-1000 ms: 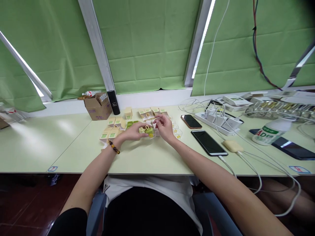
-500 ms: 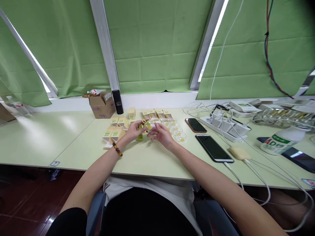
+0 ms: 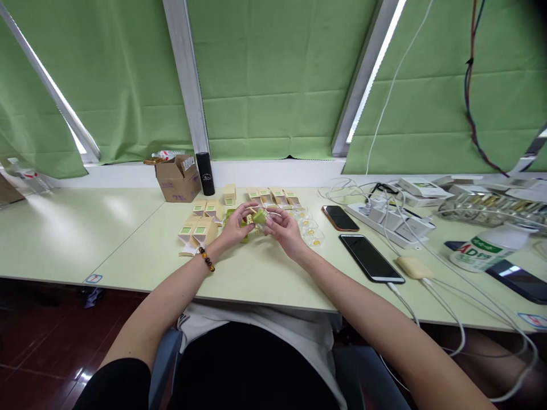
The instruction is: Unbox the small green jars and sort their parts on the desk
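My left hand [image 3: 236, 228] is closed on a small green piece [image 3: 258, 216], too small to make out its kind. My right hand [image 3: 287, 230] pinches a clear plastic cup [image 3: 268, 222] that meets the green piece. Both hands hover low over the table, fingertips close together. Right of my right hand stand clear plastic cups with yellow bottoms [image 3: 314, 236]. Partly hidden behind my left hand are more green pieces [image 3: 231, 214]. Small open cream boxes with green labels [image 3: 200, 232] sit left of it, and another row of cream boxes [image 3: 273, 197] lies behind the hands.
On the right lie two phones [image 3: 371, 259] [image 3: 340, 218], a power strip [image 3: 387, 225] with chargers and cables, a beige power bank [image 3: 414, 266] and a white bottle [image 3: 491, 246]. A cardboard box [image 3: 177, 181] and a black cylinder [image 3: 205, 174] stand at the back left.
The green piece and clear cup have turned between my fingers, the green part now more upright. My left hand has shifted slightly, uncovering more green pieces behind it. The view moved a little.
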### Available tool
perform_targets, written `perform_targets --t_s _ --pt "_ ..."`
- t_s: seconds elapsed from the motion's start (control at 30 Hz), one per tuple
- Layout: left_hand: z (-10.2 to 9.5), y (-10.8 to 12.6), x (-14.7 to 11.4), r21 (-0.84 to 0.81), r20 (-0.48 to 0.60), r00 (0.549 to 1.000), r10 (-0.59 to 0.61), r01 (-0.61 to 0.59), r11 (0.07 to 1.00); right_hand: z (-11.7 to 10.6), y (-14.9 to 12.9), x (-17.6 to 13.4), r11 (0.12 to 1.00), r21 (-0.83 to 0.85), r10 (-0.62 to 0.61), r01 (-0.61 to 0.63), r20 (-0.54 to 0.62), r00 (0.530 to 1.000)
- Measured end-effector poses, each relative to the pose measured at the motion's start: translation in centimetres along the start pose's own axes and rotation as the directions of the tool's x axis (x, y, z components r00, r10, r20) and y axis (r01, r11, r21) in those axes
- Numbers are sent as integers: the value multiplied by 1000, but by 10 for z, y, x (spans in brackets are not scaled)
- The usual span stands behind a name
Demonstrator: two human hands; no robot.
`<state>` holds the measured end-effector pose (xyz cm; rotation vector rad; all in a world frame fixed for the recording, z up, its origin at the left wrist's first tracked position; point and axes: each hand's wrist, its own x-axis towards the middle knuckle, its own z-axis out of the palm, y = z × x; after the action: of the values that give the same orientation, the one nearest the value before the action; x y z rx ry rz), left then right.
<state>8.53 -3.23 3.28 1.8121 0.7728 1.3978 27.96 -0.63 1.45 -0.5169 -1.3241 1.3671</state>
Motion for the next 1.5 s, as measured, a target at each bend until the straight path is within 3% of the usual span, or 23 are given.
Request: perform_targets --t_s 0.17,0.4,0.63,0.8,0.9,1.07,1.27,1.5 --pt "3 0 0 35 -4 999 -39 39 999 6 -5 -4 977 -140 -173 163 -61 983" --pt "7 -4 1 96 -123 990 -68 80 992 11 -9 -8 964 -156 -225 216 -40 974" --pt "2 7 -1 275 -167 972 165 -115 955 8 -6 -6 985 -88 -147 148 20 989" --pt "5 12 -2 386 -214 944 251 -155 910 5 -1 -1 978 -148 -148 146 -4 989" --pt "6 10 -1 385 -223 942 251 -151 910 5 1 -1 976 -170 -139 136 -5 990" --pt "7 7 -2 349 -288 937 198 -90 933 8 1 -6 973 -181 -127 143 97 987" --pt "9 6 -4 300 -327 937 120 -17 954 9 4 -6 960 -248 -121 132 57 991" --pt "-2 -4 6 34 -458 889 24 -9 999 2 -1 -4 934 -317 -170 168 21 985"
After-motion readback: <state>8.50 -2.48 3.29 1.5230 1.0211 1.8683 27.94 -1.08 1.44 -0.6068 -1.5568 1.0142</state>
